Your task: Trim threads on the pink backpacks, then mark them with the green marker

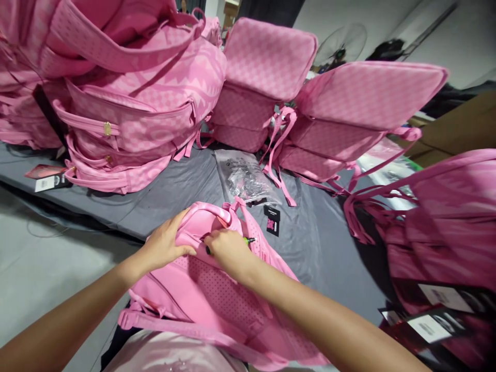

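A pink backpack (232, 294) lies against my lap and the table edge, its dotted back panel and straps facing up. My left hand (168, 240) is closed over the backpack's top edge, with the thumb on the near side and the fingers behind. My right hand (227, 250) is curled in a fist over the upper panel beside the top handle (211, 209). From this fist sticks a slim green and black tool (250, 241) with a narrow tip pointing right; its exact kind is hidden by the fingers.
Beyond the backpack, a clear plastic bag (246, 175) and small black tags (272, 219) lie on the grey-covered table (329, 248). Stacked pink backpacks (147, 103) rise at left. Checkered pink backpacks (267, 62) stand behind, and more tagged backpacks (453, 222) are at right.
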`<action>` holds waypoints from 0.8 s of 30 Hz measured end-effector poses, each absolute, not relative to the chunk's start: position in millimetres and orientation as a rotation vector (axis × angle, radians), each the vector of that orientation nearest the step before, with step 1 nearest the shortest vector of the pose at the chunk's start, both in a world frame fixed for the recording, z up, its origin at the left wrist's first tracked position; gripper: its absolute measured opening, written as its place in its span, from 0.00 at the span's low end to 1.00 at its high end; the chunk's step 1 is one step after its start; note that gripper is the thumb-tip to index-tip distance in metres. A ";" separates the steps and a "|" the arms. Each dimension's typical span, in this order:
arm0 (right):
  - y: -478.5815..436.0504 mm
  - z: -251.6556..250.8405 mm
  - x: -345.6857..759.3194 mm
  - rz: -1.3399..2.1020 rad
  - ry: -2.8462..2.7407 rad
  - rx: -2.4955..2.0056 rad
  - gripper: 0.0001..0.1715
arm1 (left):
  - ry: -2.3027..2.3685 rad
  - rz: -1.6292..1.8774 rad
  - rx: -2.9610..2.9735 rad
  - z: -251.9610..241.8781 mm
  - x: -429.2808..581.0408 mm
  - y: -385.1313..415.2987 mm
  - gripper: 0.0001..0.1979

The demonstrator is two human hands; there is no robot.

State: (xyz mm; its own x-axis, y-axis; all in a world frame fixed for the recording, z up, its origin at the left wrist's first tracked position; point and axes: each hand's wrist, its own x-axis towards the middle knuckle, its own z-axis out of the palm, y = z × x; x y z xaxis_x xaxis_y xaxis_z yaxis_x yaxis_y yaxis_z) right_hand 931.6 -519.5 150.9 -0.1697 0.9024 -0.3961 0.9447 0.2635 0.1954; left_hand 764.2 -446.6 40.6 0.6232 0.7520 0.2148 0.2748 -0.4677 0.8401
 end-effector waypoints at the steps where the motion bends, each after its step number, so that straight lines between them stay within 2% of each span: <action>1: -518.5 150.6 933.9 -0.161 2.125 1.679 0.12 | 0.809 0.743 2.032 40.5 764.7 -446.1 0.50; 7: -518.5 153.4 940.4 -0.172 2.208 1.731 0.12 | 0.767 0.750 2.023 41.8 763.0 -444.4 0.49; 12: -512.2 149.0 920.2 -0.130 2.417 1.847 0.17 | 0.769 0.745 2.007 29.6 761.0 -442.7 0.47; 16: -504.5 145.1 910.5 0.104 2.580 1.725 0.12 | 0.753 0.729 2.012 18.8 761.3 -437.1 0.47; 18: -508.9 148.9 912.7 0.189 2.535 1.670 0.11 | 0.738 0.726 2.009 19.2 759.0 -435.7 0.46; 21: -526.1 157.9 928.8 0.110 2.288 1.678 0.06 | 0.724 0.692 1.978 23.9 756.2 -437.0 0.42; 24: -546.1 166.6 952.6 -0.011 1.964 1.777 0.15 | 0.768 0.650 1.881 23.9 759.0 -439.0 0.44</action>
